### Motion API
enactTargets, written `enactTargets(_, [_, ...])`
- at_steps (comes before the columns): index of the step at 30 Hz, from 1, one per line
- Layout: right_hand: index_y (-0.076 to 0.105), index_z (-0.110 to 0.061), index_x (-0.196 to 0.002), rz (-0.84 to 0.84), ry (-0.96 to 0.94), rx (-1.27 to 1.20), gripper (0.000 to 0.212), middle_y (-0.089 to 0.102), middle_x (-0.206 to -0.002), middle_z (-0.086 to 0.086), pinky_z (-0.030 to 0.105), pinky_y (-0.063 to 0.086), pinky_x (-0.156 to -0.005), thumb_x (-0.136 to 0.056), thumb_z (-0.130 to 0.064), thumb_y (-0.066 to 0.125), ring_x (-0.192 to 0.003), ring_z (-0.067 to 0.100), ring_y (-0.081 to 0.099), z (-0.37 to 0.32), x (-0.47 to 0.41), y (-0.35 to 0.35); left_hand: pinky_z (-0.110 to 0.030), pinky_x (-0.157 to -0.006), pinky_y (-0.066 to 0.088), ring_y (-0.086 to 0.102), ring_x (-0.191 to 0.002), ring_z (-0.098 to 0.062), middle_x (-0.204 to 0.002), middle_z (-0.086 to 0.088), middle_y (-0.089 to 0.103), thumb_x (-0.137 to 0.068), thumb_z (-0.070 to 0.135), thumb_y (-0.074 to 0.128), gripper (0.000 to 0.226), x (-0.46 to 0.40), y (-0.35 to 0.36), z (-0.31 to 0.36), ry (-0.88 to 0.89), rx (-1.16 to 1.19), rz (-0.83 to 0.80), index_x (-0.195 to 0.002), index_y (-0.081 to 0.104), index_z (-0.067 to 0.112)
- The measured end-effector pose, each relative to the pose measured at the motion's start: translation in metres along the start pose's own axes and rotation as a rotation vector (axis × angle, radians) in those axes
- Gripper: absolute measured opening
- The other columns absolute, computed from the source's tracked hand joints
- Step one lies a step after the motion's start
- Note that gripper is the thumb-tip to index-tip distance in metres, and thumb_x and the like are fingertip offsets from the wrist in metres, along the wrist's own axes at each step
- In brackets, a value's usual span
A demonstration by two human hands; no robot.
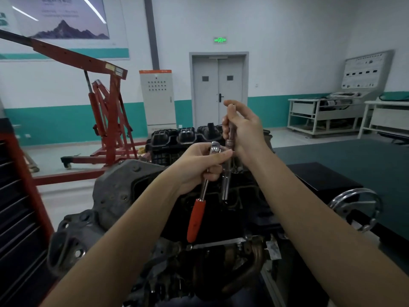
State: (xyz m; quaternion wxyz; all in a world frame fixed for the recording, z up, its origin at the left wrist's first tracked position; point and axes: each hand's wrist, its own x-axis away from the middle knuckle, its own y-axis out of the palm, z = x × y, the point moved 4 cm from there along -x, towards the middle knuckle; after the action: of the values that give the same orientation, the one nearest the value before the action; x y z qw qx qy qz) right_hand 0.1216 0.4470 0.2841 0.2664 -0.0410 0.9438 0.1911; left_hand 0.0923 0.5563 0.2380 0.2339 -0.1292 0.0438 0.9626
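My left hand (202,161) grips a ratchet wrench (199,209) near its silver head, and the red handle hangs down toward me. My right hand (242,129) holds a long metal extension bar with a socket (225,185) upright, fingers curled round its upper part. The bar's lower end hangs beside the ratchet shaft, above a dark car engine (124,191) on a stand. The ratchet head and the bar are close together between my two hands.
A red engine hoist (106,120) stands at the left. A red tool cabinet (15,196) is at the far left edge. A dark green workbench (354,160) and a chrome handwheel (356,207) lie to the right. A grey double door (219,89) is straight ahead.
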Motion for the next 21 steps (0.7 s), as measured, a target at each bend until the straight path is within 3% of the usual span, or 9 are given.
enactTargets(3, [0.064,-0.015,-0.098,-0.029,0.044,-0.081,0.015,0.057,-0.060,-0.002,0.021,0.046,-0.056,-0.099,-0.012,0.050,-0.056,0.010,0.052,0.009,-0.007,0.000,-0.016,-0.043,0.023,0.029,-0.047,-0.004,-0.077,-0.007,0.033,-0.076,0.022,0.068,0.026,-0.009,0.011,-0.007,-0.027,0.045,-0.050,-0.089,0.052,0.006])
enactTargets(5, [0.064,-0.016,-0.106,-0.054,0.089,-0.054,0.018,0.065,-0.071,-0.001,0.021,0.051,-0.066,-0.101,-0.017,0.046,-0.068,0.011,0.061,0.013,-0.010,-0.005,-0.016,-0.041,0.024,0.027,-0.044,-0.004,-0.070,-0.004,0.036,-0.077,0.026,0.067,0.025,-0.012,0.010,-0.012,0.014,0.039,-0.014,-0.081,0.051,0.007])
enactTargets(7, [0.057,-0.019,-0.122,-0.069,0.110,0.124,0.027,0.067,-0.097,-0.001,0.022,0.051,-0.075,-0.103,-0.028,0.042,-0.087,0.011,0.064,0.013,-0.007,-0.015,-0.015,-0.039,0.024,0.028,-0.041,-0.003,-0.066,-0.003,0.040,-0.081,0.027,0.064,0.025,-0.013,0.005,-0.014,0.077,0.058,0.079,-0.078,0.051,0.006])
enactTargets(9, [0.051,-0.020,-0.130,-0.034,0.110,0.373,0.036,0.061,-0.107,-0.007,0.019,0.051,-0.079,-0.101,-0.038,0.042,-0.096,0.005,0.060,0.019,0.010,-0.026,-0.015,-0.036,0.025,0.029,-0.038,-0.003,-0.068,-0.004,0.040,-0.087,0.024,0.060,0.022,-0.017,-0.004,-0.014,0.148,0.129,0.198,-0.080,0.053,0.004])
enactTargets(12, [0.052,-0.021,-0.113,0.012,0.028,0.625,0.026,0.057,-0.107,-0.002,0.014,0.048,-0.073,-0.094,-0.038,0.056,-0.091,0.003,0.056,0.041,0.058,-0.030,-0.015,-0.037,0.028,0.030,-0.038,-0.003,-0.070,-0.004,0.036,-0.095,0.021,0.054,0.021,-0.021,-0.015,-0.005,0.228,0.300,0.381,-0.085,0.054,0.003])
enactTargets(15, [0.040,-0.024,-0.106,-0.028,-0.012,0.836,0.037,0.048,-0.103,-0.002,0.022,0.045,-0.067,-0.086,-0.038,0.067,-0.081,0.009,0.054,0.059,0.087,-0.026,-0.015,-0.040,0.029,0.029,-0.041,-0.002,-0.066,0.000,0.038,-0.099,0.024,0.050,0.024,-0.023,-0.016,0.000,0.281,0.452,0.515,-0.088,0.057,0.004])
enactTargets(17, [0.039,-0.026,-0.107,-0.049,-0.064,1.010,0.034,0.044,-0.102,-0.003,0.025,0.044,-0.066,-0.089,-0.036,0.065,-0.081,0.015,0.056,0.060,0.087,-0.025,-0.015,-0.040,0.031,0.030,-0.041,-0.003,-0.064,0.002,0.036,-0.099,0.026,0.050,0.025,-0.025,-0.012,-0.003,0.291,0.481,0.570,-0.087,0.056,0.005])
enactTargets(21, [0.059,-0.019,-0.110,-0.021,-0.176,1.130,0.020,0.052,-0.095,-0.003,0.030,0.046,-0.066,-0.097,-0.033,0.052,-0.078,0.017,0.055,0.048,0.081,-0.036,-0.020,-0.048,0.044,0.045,-0.044,-0.006,-0.062,0.001,0.045,-0.099,0.033,0.052,0.028,-0.035,-0.002,-0.009,0.247,0.457,0.558,-0.089,0.052,0.007])
